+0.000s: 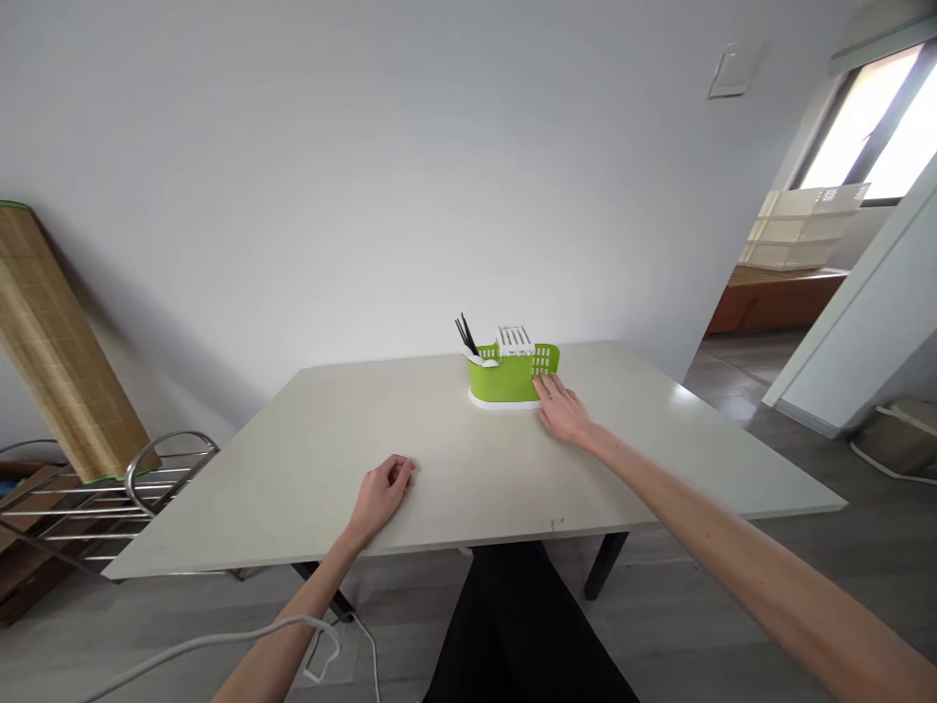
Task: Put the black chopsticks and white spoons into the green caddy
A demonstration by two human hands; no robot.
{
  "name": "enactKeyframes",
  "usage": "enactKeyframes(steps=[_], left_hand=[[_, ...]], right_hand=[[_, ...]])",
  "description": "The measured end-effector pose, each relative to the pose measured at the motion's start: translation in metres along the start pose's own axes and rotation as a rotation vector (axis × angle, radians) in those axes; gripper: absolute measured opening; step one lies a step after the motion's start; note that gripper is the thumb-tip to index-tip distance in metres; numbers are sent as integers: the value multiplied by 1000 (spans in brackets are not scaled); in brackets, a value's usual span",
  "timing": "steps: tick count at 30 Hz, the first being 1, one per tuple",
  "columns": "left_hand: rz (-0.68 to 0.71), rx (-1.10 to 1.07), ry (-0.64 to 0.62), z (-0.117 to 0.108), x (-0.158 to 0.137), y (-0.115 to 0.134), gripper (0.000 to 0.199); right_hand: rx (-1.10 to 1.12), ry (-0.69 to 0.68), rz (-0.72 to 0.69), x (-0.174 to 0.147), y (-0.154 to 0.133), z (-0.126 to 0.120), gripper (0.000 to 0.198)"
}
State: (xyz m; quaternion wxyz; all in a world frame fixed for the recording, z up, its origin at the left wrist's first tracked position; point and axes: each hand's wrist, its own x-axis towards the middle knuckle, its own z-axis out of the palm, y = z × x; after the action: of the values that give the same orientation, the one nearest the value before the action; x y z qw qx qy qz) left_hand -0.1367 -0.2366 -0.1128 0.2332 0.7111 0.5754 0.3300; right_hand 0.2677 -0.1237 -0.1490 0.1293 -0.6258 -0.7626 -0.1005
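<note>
I see the right hand (562,410), fingers a little spread, seemingly touching the right end of the green basket (509,385) on the bench (468,478); light, even pressure seems best. The left hand (383,496) rests, fingers curled together.

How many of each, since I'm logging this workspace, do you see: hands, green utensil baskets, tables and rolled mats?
Hands: 2 (left hand, right hand)
Green utensil basket: 1
Table: 1
Rolled mat: 1
Total: 5
</note>
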Motion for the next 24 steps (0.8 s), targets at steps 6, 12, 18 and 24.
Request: enactKeyframes(steps=[6, 12, 18, 24], left_hand=[[-5, -52, -34, -7, -9, 5, 47], [-20, -50, -34, -11, -10, 9, 46], [-30, -61, -45, -10, -4, 2, 47], [-55, -48, -48, -11, -2, 1, 48]], right_hand=[[-43, -23, -49, -1, 13, -4, 73], [-72, -48, -16, 3, 37, 4, 90], [-71, -91, 46, 13, 77, 14, 98], [-79, -122, 106, 18, 130, 19, 95]])
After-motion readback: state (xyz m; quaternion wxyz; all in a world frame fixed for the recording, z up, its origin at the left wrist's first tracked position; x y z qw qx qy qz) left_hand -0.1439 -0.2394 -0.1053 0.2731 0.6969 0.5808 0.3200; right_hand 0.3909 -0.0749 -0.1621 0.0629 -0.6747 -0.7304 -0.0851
